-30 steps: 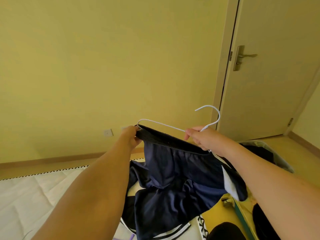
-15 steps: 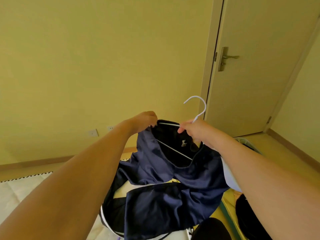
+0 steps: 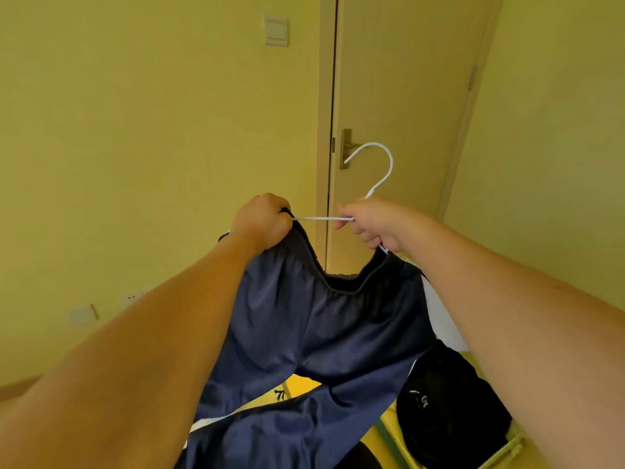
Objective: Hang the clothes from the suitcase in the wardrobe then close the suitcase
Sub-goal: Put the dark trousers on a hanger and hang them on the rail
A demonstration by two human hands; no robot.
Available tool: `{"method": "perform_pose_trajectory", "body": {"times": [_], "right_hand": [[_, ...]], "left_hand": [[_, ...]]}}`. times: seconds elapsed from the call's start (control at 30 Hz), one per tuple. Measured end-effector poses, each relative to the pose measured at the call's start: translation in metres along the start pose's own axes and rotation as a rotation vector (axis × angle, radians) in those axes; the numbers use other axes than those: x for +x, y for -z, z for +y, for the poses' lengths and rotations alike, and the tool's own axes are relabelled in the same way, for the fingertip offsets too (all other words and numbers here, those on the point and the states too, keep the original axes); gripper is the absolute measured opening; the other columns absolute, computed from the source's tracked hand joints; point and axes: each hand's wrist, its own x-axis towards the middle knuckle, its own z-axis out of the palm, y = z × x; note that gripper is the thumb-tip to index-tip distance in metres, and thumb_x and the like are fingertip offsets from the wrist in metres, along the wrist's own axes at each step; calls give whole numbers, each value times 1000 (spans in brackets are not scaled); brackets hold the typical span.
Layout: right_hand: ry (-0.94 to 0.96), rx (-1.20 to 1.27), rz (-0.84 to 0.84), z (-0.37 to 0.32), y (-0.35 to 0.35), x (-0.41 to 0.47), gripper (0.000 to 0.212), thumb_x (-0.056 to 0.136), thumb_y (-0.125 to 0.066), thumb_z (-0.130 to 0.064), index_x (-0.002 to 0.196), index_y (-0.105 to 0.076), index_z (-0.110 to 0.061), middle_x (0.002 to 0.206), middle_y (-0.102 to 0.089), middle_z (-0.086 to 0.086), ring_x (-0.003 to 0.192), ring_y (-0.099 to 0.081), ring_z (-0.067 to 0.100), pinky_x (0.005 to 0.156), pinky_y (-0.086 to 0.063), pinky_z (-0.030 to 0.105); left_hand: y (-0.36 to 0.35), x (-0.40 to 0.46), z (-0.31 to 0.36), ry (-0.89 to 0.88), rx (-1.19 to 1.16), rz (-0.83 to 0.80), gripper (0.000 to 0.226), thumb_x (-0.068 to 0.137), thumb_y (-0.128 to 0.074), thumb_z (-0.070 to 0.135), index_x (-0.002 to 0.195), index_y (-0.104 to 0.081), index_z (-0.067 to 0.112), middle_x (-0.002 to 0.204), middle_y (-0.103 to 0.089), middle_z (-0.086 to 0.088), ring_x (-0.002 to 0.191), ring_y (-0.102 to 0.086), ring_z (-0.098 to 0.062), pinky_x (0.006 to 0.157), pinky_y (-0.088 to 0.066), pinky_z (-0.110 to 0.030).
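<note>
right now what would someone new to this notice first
Mid-frame, both hands hold up a white wire hanger, its hook rising in front of the closed door. The left hand grips the waistband of dark navy trousers at one end of the hanger, and the right hand holds the hanger at the base of the hook. The trousers droop toward the bottom of the frame.

Navy garment (image 3: 324, 336), dark elastic edge sagging in curve, hangs from white wire hanger (image 3: 378, 184); hook upright, opening to left. Lower part drapes down, white stripe visible. Black clothes (image 3: 449, 404) lie lower right.
</note>
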Motion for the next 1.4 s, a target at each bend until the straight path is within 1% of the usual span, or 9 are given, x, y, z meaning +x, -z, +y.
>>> {"method": "perform_pose_trajectory", "body": {"times": [0.17, 0.27, 0.37, 0.5, 0.67, 1.0, 1.1, 1.23, 1.4], "right_hand": [[-81, -41, 162, -18, 76, -51, 32, 101, -41, -29, 88, -62, -9, 53, -28, -5, 41, -18, 9, 34, -18, 21], [-125, -84, 249, -28, 116, -89, 31, 101, -40, -26, 90, -62, -8, 55, -26, -4, 43, -16, 9, 36, -16, 21], [-168, -118, 353, -34, 154, -134, 31, 102, -38, -25, 90, -62, -8, 55, -26, -4, 44, -16, 9, 37, -15, 21], [-214, -121, 504, -28, 199, -197, 36, 105, -37, -32, 87, -59, -9, 54, -28, -4, 40, -17, 8, 36, -15, 19], [-237, -79, 714, -9, 250, -283, 37, 105, -39, -37, 85, -57, -10, 55, -30, -3, 41, -19, 8, 39, -16, 20], [-273, -112, 1032, 55, 336, -453, 36, 103, -43, -38, 86, -58, -10, 58, -38, 0, 46, -25, 11, 42, -23, 22], [-274, -145, 1097, 84, 363, -494, 37, 102, -45, -40, 86, -58, -9, 60, -39, 1, 48, -27, 12, 43, -26, 23], [-310, -197, 1148, 130, 408, -532, 43, 100, -47, -42, 83, -59, -5, 63, -45, 4, 48, -33, 15, 46, -32, 25], [-448, -291, 1157, 197, 471, -544, 59, 93, -47, -60, 74, -61, -6, 59, -45, 6, 48, -41, 22, 55, -40, 30]], "left_hand": [[1, 26, 84, -118, -161, -40, 23, 80, -43, 3, 67, -62, 8, 58, -48, -4, 58, -41, -24, 51, -27, -27], [5, 35, 133, -186, -320, -157, 24, 81, -42, 4, 57, -44, 8, 55, -33, -5, 57, -30, -22, 52, -21, -30], [11, 34, 185, -265, -416, -301, 26, 79, -47, 23, 57, -35, 16, 58, -32, -1, 58, -29, -19, 56, -22, -34], [17, 15, 260, -403, -433, -467, 29, 65, -48, 43, 67, -49, 14, 69, -45, -5, 64, -41, -22, 65, -31, -37], [13, -19, 354, -633, -546, -559, 18, 85, -63, 25, 74, -68, 11, 73, -57, 0, 69, -51, -15, 64, -38, -26], [-35, -110, 539, -979, -613, -592, 38, 97, -57, 34, 69, -61, 9, 58, -47, 5, 51, -41, -6, 56, -35, -23], [-58, -136, 588, -1028, -627, -554, 44, 98, -55, 36, 70, -54, 1, 60, -42, -2, 54, -39, -12, 56, -33, -27], [-98, -156, 651, -1043, -643, -576, 40, 98, -54, 40, 85, -71, 5, 75, -61, -16, 67, -54, -22, 66, -43, -32], [-167, -153, 718, -983, -729, -642, 41, 96, -56, 42, 94, -71, 4, 76, -56, -21, 67, -48, -21, 67, -40, -32]]}}
